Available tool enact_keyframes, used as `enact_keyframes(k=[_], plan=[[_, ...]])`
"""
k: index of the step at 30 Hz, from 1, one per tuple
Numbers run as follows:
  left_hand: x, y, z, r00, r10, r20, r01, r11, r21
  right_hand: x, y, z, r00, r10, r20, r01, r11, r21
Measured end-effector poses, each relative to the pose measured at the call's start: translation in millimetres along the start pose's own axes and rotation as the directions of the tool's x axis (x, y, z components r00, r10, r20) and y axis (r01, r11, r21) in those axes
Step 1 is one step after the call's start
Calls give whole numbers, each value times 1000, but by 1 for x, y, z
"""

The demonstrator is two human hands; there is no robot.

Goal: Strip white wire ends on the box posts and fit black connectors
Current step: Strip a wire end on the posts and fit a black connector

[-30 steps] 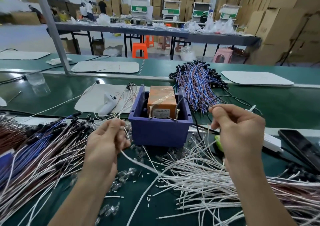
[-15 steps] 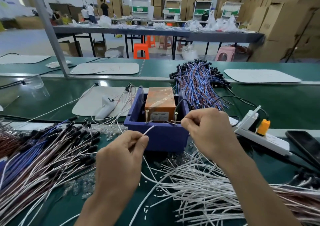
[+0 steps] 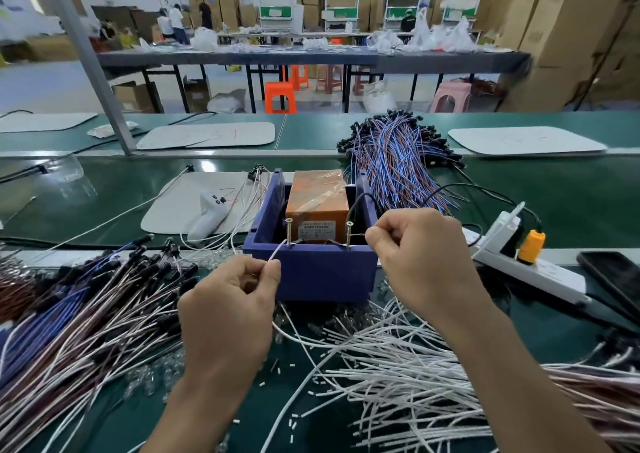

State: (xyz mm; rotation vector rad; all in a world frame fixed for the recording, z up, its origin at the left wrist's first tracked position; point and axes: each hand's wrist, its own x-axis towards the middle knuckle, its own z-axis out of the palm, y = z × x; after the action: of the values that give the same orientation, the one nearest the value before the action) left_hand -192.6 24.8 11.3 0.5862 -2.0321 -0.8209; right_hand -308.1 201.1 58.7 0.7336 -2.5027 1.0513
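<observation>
Head view: left hand [image 3: 228, 300] pinches white wire [image 3: 276, 254] at left post [image 3: 288, 232]; right hand [image 3: 415, 255] pinches wire end [image 3: 360, 234] beside right post [image 3: 349, 233].

Both bare forearms rise from the lower edge, the left near the middle and the right slanting in from the lower right corner, with the backs of both hands toward the camera. The left hand [image 3: 228, 300] is curled, thumb and forefinger pinching a white wire [image 3: 280, 253] at their tips, the other fingers folded toward the palm. The right hand [image 3: 415, 255] sits higher, knuckles up and fingers curled, its thumb and forefinger nipping a thin strand [image 3: 360, 234].
</observation>
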Motion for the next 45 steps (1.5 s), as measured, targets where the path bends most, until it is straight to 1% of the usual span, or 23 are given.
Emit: enact_keyframes(k=[6,11,18,22,25,28,31,33,35,37,38,40,41,42,43,44,45], plan=[[1,-4,4,1000,0,-11,-1,1000,-14,-1,-3,1,1000,8,3,-8,1000,-15],[0,0,2,998,58,2,-58,998,-34,-2,-4,1,1000,3,-5,-4,1000,-10],[4,-2,3,1000,14,-26,-14,1000,-25,-2,-2,1,999,0,-38,0,1000,-2],[5,-2,2,1000,13,-22,-13,1000,-12,-1,-1,1,999,-9,-54,7,999,-32],[5,-2,2,999,26,-23,-26,1000,-10,-1,-1,2,998,-4,-56,2,1000,-31],[5,-3,2,1000,3,-18,-3,1000,-14,-2,-2,2,999,-2,-40,0,999,-50],[4,-1,2,1000,-1,-4,1,998,-55,-2,-2,-3,1000,3,30,-1,998,-56],[2,0,1,1000,3,13,-1,994,-114,-2,-7,-9,988,23,151,-11,997,-75],[1,-2,-1,999,-37,1,36,978,-206,-4,-16,-15,946,55,319,-18,993,-119],[5,-2,-4,990,-137,-10,124,921,-369,-11,-29,-16,897,68,436,-5,990,-142],[7,-1,-6,976,-216,-7,187,862,-472,-16,-36,-15,874,54,483,6,992,-123],[15,-1,-10,927,-375,15,291,691,-661,-31,-54,-14,802,19,598,-3,1000,-27],[19,1,-13,901,-434,25,317,618,-720,-38,-62,-12,752,1,659,-13,1000,13],[22,4,-18,878,-479,29,333,564,-755,-46,-68,-9,706,-7,708,-2,1000,11],[26,7,-22,867,-497,31,333,532,-778,-54,-73,-5,675,-10,738,32,999,-15],[29,11,-28,867,-496,39,328,511,-795,-60,-76,0,662,-15,749,86,995,-56],[34,14,-33,876,-481,45,315,498,-808,-63,-79,6,674,-34,738,156,983,-97]])
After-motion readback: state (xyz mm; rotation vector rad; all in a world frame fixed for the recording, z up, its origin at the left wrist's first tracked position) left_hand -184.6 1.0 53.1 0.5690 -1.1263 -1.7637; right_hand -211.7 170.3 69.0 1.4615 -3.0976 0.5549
